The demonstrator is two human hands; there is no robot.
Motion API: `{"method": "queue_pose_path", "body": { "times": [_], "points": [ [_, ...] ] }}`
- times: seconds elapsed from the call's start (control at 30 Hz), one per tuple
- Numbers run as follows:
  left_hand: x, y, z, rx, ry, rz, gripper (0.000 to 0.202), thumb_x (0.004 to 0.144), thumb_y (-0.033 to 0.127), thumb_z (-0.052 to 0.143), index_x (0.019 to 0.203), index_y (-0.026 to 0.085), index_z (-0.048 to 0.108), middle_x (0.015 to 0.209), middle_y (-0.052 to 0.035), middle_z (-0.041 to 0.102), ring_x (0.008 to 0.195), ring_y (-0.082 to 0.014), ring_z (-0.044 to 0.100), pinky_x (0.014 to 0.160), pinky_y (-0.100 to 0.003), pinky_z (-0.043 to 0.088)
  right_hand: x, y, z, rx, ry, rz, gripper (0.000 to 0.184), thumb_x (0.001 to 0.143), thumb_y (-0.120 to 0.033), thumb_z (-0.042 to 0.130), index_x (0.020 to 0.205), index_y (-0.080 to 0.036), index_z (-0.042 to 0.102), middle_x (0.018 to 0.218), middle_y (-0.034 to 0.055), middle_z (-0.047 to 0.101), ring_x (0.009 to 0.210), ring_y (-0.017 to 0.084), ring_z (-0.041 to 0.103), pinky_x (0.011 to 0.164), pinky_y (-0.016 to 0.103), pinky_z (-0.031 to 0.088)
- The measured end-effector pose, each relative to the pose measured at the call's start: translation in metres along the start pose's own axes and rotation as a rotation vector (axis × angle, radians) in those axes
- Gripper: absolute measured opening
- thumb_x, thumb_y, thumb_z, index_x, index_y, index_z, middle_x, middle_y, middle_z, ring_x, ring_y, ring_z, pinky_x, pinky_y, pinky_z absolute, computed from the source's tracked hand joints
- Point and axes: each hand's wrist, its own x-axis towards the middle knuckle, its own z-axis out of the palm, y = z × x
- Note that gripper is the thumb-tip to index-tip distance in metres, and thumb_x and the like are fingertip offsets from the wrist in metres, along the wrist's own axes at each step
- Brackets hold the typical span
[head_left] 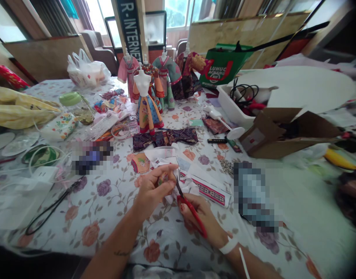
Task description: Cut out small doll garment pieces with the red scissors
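Note:
My left hand (159, 185) pinches a small piece of orange patterned fabric (165, 177), most of it hidden by the fingers. Around the red handles of a pair of scissors (192, 211) is my right hand (202, 217); the dark blades point up and left, close to the left fingertips. Just beyond the hands lie white strips with a red and black patterned band (212, 192). A flat orange fabric piece (140, 162) rests left of these. Dark paisley cloth (166, 139) is spread farther back, below a small dress form (143, 83) in an orange and blue skirt.
Several dressed doll forms (166, 71) stand at the back. On the right are a cardboard box (270, 143), a white bin (224, 102) and a green bag (221, 62). A lidded jar (76, 106), a white charger (44, 176) and a black cord (54, 209) occupy the left.

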Motion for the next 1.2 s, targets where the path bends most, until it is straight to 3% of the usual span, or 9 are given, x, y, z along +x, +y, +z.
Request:
{"method": "queue_pose_path", "body": {
  "times": [1.2],
  "points": [
    [0.0000, -0.0045, 0.0012, -0.079, 0.009, -0.045, 0.035, 0.076, 0.018, 0.067, 0.110, 0.020, 0.065, 0.074, 0.0015, 0.052, 0.044, -0.0007, 0.029, 0.041, -0.017, 0.023, -0.0008, 0.0028, 0.0019, 0.062, 0.029, 0.018, 0.050, 0.079, -0.064, 0.054, 0.060, -0.020, 0.040, 0.042, -0.0086, 0.036, 0.033, 0.006, 0.032, 0.034, 0.019, 0.021]
  ]
}}
